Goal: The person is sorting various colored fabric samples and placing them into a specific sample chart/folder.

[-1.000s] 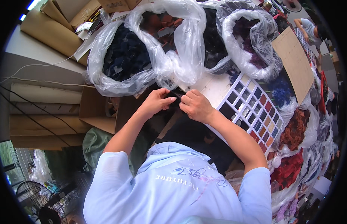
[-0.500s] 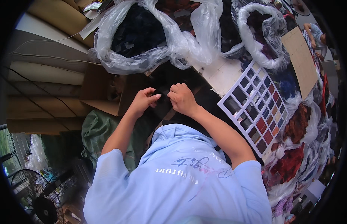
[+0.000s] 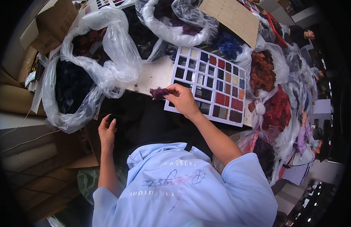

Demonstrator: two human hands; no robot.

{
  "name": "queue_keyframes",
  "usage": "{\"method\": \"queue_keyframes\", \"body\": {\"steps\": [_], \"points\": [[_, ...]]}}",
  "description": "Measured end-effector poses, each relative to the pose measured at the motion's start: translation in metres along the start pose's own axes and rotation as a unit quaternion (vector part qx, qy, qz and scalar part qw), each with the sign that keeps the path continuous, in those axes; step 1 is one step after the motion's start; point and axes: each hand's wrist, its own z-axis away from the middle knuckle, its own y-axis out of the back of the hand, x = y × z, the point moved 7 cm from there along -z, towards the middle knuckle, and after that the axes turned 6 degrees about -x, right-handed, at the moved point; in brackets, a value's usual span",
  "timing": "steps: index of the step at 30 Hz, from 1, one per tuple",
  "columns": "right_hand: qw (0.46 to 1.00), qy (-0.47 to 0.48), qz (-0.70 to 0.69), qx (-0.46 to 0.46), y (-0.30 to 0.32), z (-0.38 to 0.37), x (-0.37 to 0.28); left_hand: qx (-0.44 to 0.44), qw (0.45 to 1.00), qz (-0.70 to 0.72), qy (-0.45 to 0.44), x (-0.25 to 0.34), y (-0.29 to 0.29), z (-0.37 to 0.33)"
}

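Observation:
My right hand (image 3: 183, 101) pinches a fluffy, dark purple tuft of fibre (image 3: 158, 93) between thumb and fingers. The tuft hangs just left of a white-framed swatch board (image 3: 209, 75), a grid of small squares in black, red, brown, blue and cream. That hand overlaps the board's lower left edge. Lower and to the left, my left hand (image 3: 106, 132) is raised with thumb and fingers apart, and nothing shows in it. It is nearest the plastic bag (image 3: 52, 102) that holds dark navy pieces.
More clear plastic bags line the far side, holding dark red pieces (image 3: 84, 43) and purple fluff (image 3: 190, 29). Rust fibre (image 3: 262, 72) and red fibre (image 3: 277, 109) lie on the right. Cardboard boxes (image 3: 50, 24) stand at the far left. Other people are at the right edge.
The view has swung toward the right. My right hand has moved from beside my left hand to the swatch board, and the purple tuft now shows in it. My hands are farther apart.

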Motion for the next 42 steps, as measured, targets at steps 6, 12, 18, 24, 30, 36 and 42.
{"method": "queue_keyframes", "body": {"steps": [6, 12, 18, 24, 30, 36, 42], "points": [[0.986, -0.04, -0.08, 0.143, 0.177, 0.035, 0.021, -0.041, 0.998, -0.016, -0.053, 0.041, -0.049, -0.018], [0.981, -0.101, -0.008, 0.164, 0.27, 0.022, 0.044, -0.203, 0.972, -0.01, -0.114, 0.113, -0.182, -0.038], [0.975, -0.115, 0.174, 0.078, 0.271, -0.048, 0.06, -0.338, 0.907, -0.117, -0.221, 0.157, -0.34, -0.084], [0.911, -0.083, 0.399, 0.07, 0.261, -0.069, 0.058, -0.328, 0.846, -0.341, -0.245, 0.17, -0.43, -0.111], [0.918, -0.02, 0.39, 0.062, 0.261, -0.06, 0.058, -0.334, 0.803, -0.397, -0.293, 0.171, -0.455, -0.119], [0.907, 0.029, 0.42, -0.006, 0.241, -0.038, 0.039, -0.305, 0.778, -0.424, -0.349, 0.172, -0.454, -0.108], [0.846, 0.135, 0.505, -0.107, 0.235, -0.043, 0.036, -0.346, 0.696, -0.47, -0.418, 0.18, -0.451, -0.087]]}}
